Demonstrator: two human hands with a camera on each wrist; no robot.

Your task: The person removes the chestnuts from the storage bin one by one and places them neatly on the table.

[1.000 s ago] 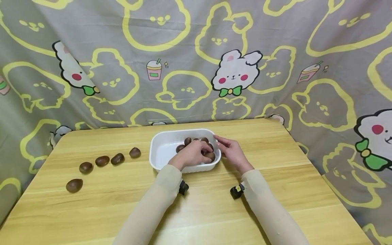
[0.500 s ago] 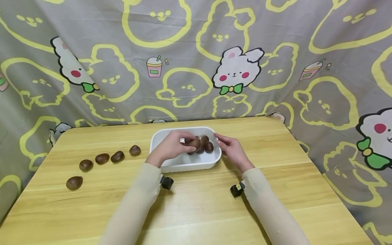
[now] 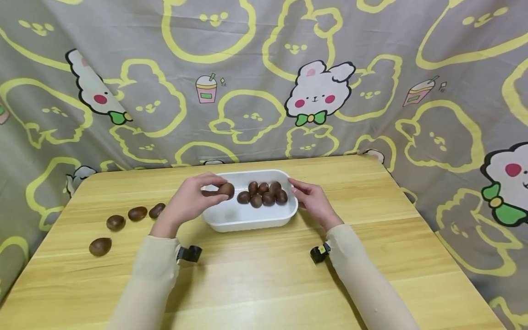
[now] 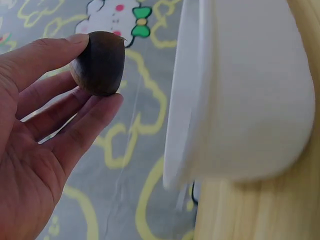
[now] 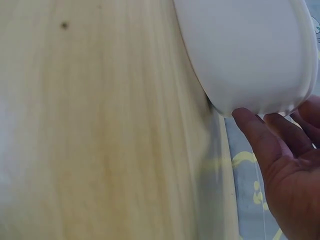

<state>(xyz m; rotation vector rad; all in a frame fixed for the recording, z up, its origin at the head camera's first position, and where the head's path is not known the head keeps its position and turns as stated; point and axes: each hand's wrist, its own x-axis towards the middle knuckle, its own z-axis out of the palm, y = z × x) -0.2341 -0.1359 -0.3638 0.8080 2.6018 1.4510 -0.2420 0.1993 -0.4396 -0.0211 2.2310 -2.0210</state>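
l hand [image 3: 187, 199] w/ chestnut [image 3: 226, 190] moved left; r hand [image 3: 315, 201] still touching tray [image 3: 247, 225]

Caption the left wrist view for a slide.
Left hand pinches a chestnut near the white container, patterned fabric behind.

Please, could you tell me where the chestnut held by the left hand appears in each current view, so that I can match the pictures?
Head: the chestnut is slightly left of centre, pinched in the left hand.
Left wrist: the chestnut is in the upper left.
Right wrist: it is not in this picture.
Shared landmark: the white container, at right in the left wrist view, upper right in the right wrist view.
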